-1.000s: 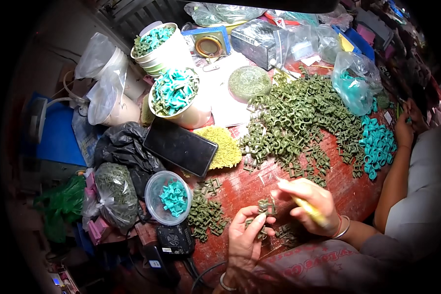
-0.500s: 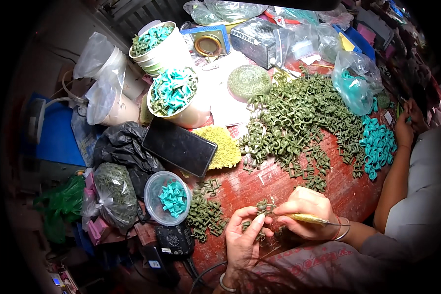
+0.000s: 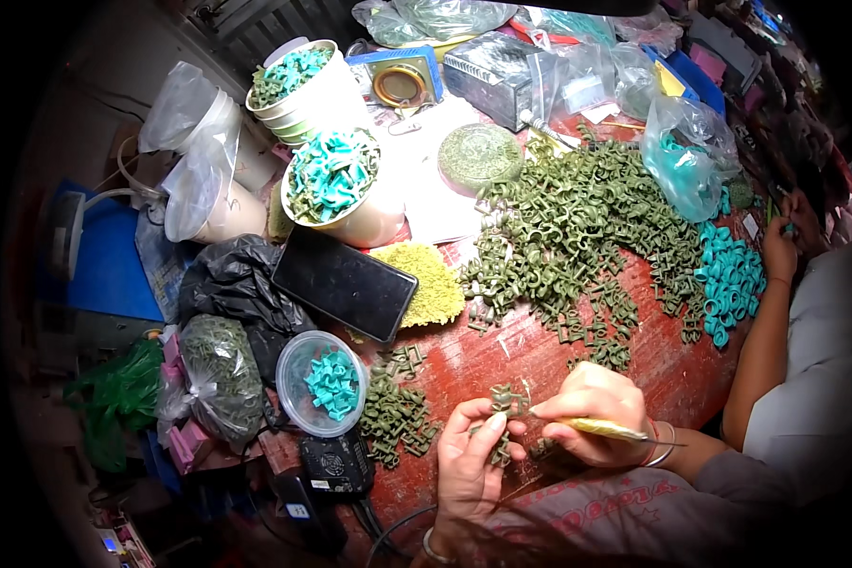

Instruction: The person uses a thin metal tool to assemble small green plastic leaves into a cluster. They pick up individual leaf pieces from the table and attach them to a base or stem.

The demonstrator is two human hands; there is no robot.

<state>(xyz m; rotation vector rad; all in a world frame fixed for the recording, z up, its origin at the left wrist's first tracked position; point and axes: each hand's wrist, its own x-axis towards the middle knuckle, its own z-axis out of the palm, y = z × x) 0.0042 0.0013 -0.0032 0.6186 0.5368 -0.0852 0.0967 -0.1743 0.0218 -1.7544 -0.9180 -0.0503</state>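
My left hand pinches a small olive-green ring-like piece between thumb and fingertips, with more green bits against the fingers below it. Closed around a pen-like tool with a yellow handle, my right hand is just right of that piece. A thin dark end sticks out behind the handle past my wrist; the tip is too small to make out. Left of my left hand lies a small heap of green pieces. A much larger heap of green pieces spreads across the red table.
A clear tub of teal pieces stands left, near a black phone on a yellow sponge. Filled cups stand behind. Teal rings lie at right, beside another person's arm. A black box sits near the front.
The green piece in my left hand has tilted and shows more plainly. My right hand has shifted slightly, with the tool's rear end turned a little. The heaps look the same.
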